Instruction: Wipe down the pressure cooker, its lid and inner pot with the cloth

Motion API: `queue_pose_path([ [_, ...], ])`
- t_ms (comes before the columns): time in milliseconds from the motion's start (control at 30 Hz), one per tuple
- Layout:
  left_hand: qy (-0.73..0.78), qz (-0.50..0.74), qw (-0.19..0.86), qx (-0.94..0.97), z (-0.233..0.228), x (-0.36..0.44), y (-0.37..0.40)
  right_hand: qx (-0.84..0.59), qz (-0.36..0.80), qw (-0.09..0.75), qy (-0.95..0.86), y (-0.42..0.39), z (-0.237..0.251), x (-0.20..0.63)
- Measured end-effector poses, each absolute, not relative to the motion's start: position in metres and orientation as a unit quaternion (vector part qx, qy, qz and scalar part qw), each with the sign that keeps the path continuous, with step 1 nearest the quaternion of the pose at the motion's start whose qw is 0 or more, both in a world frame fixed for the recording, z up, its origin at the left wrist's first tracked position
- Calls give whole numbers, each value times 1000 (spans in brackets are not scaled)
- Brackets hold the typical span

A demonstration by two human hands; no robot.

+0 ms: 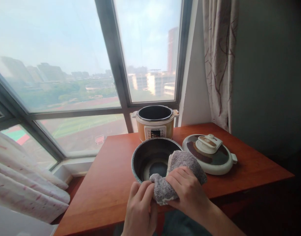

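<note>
A dark inner pot (140,157) with a pale rim stands at the front of the table, its open mouth facing me. At its near left rim, my left hand (140,203) is closed with fingers curled over the edge, close to a corner of the cloth. Bunched over the near right rim is a grey fuzzy cloth (186,159), with my right hand (187,188) closed around it. Part of the rim and the pot's near side are hidden behind the cloth and both hands.
Behind the inner pot stands the pressure cooker body (141,129), with side handles and a front panel. Its round lid (214,167) lies to the right on the reddish wooden table (111,167). Windows rise behind, with a curtain (219,65) at the right and another (25,180) at the left.
</note>
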State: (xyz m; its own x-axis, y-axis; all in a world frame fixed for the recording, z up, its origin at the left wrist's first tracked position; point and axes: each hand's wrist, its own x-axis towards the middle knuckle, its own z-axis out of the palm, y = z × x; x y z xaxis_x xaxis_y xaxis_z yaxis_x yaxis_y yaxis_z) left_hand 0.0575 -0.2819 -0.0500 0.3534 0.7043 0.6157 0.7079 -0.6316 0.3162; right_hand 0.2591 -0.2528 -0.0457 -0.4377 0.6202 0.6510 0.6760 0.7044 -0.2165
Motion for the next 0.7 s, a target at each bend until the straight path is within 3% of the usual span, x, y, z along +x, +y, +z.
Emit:
queue_pose_path([
  [267, -429, -411, -2, -804, -55, 39, -261, -340, -8, 318, -885, -239, -43, 277],
  [433, -381, -437, -85, -810, -47, 14, -234, -302, 27, 262, -916, -219, -32, 311],
  [567, -372, -439, -142, -806, -43, 1, -215, -299, 33, 260, -918, -213, -29, 319],
  [700, -410, -437, -105, -794, -46, 6, -219, -324, 38, 276, -904, -218, -31, 314],
])
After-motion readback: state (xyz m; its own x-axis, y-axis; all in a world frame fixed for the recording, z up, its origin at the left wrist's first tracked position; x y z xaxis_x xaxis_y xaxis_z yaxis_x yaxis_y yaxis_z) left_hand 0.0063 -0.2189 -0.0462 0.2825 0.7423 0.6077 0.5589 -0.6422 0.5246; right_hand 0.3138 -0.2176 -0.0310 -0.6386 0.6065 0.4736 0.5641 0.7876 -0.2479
